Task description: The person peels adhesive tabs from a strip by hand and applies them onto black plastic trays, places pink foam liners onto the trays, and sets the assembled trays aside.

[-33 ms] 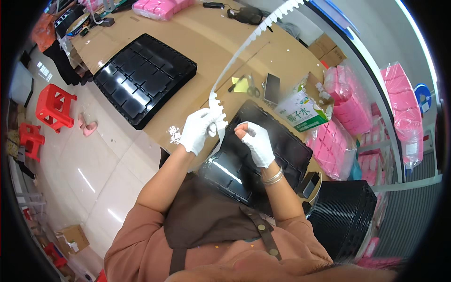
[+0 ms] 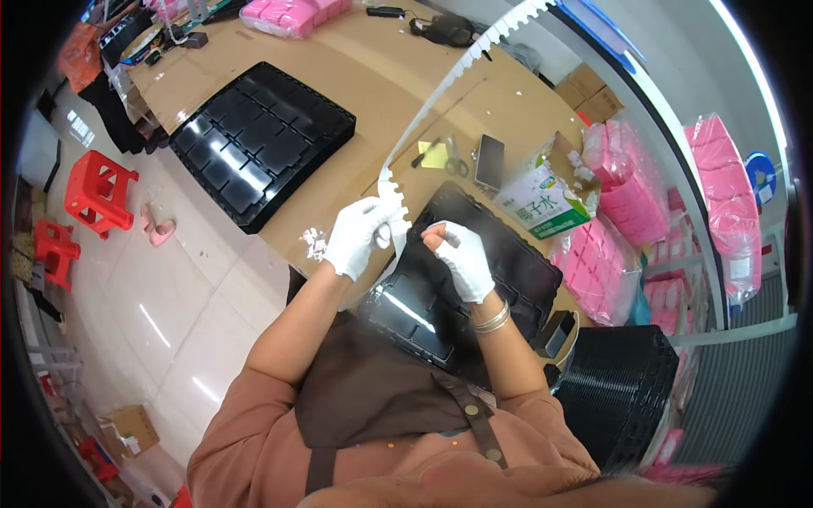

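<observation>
White gloves with bare fingertips cover both my hands. My left hand is closed on a long white strip with a notched edge. The strip curves up and away to the upper right, and a short end hangs below the fingers. To its right, my right hand has its fingers curled and thumb pressed to them; whatever they may pinch is too small to make out. Below both hands lies a glossy black plastic tray with rectangular sections, partly hidden by my right arm.
Another black tray lies at the table's left edge. Scissors, yellow sticky notes, a phone and an open carton are beyond my right hand. Pink wrapped packs and stacked black trays stand right. White scraps lie left.
</observation>
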Motion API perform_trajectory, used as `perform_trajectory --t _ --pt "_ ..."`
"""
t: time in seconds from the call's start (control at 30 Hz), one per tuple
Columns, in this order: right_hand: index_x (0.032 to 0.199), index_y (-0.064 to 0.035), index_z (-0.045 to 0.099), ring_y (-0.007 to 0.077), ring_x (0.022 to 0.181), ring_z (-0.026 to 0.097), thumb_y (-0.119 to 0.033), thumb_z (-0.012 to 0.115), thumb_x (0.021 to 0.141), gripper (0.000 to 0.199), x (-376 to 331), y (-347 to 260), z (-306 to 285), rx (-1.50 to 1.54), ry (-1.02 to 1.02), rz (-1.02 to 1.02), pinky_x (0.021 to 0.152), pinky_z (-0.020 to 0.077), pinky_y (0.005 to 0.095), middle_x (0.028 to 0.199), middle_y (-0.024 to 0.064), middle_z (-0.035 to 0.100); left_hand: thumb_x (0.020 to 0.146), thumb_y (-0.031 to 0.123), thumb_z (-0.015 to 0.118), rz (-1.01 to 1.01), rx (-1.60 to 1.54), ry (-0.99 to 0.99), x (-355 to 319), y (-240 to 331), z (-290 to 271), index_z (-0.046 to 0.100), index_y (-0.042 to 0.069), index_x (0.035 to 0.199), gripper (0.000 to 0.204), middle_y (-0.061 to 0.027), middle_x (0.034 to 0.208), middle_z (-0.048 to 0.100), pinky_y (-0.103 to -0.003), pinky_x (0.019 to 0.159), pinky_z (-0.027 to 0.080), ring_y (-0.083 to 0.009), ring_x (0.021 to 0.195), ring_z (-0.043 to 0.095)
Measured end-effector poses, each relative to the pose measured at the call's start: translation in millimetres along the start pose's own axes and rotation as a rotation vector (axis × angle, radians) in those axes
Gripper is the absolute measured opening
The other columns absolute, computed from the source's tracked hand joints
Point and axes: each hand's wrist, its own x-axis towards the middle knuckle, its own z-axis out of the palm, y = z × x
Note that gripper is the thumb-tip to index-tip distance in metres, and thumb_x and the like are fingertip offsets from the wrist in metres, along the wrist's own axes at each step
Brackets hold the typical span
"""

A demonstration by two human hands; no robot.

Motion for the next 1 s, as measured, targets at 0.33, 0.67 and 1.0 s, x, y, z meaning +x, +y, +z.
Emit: perform_trajectory --t 0.33,0.67,1.0 --pt "0.091 0.0009 0.065 0.0112 0.074 0.053 -0.018 0.067 0.086 0.020 -11.7 2.3 14.9 -0.241 -0.081 -0.075 0.069 0.0434 0.0255 0.077 0.0042 0.059 0.087 0.020 0.067 -0.014 0.044 -0.075 -25.6 11.7 16.0 0.066 0.001 0.100 0.024 -0.0016 0.081 0.064 -0.018 0.051 0.038 -0.0035 0.059 0.052" --pt "0.094 -0.0024 0.064 0.0061 0.075 0.052 -0.015 0.067 0.087 0.014 -25.7 -2.7 16.0 -0.053 0.048 0.010 0.070 0.0437 0.0223 0.082 -0.0019 0.059 0.087 0.019 0.067 -0.064 0.033 -0.076 -19.6 8.6 22.9 0.065 0.002 0.095 0.019 -0.0003 0.075 0.063 -0.017 0.046 0.035 -0.0025 0.053 0.049" --pt "0.084 -0.0027 0.065 0.0085 0.070 0.058 -0.009 0.070 0.080 0.009 16.4 9.3 -27.3 -0.315 0.253 -0.094 0.064 0.0465 0.0244 0.074 -0.0001 0.062 0.088 0.020 0.066 -0.053 0.004 0.040 -9.8 5.7 2.7 0.063 -0.002 0.103 0.026 -0.0081 0.089 0.067 -0.019 0.057 0.046 -0.0107 0.071 0.064"
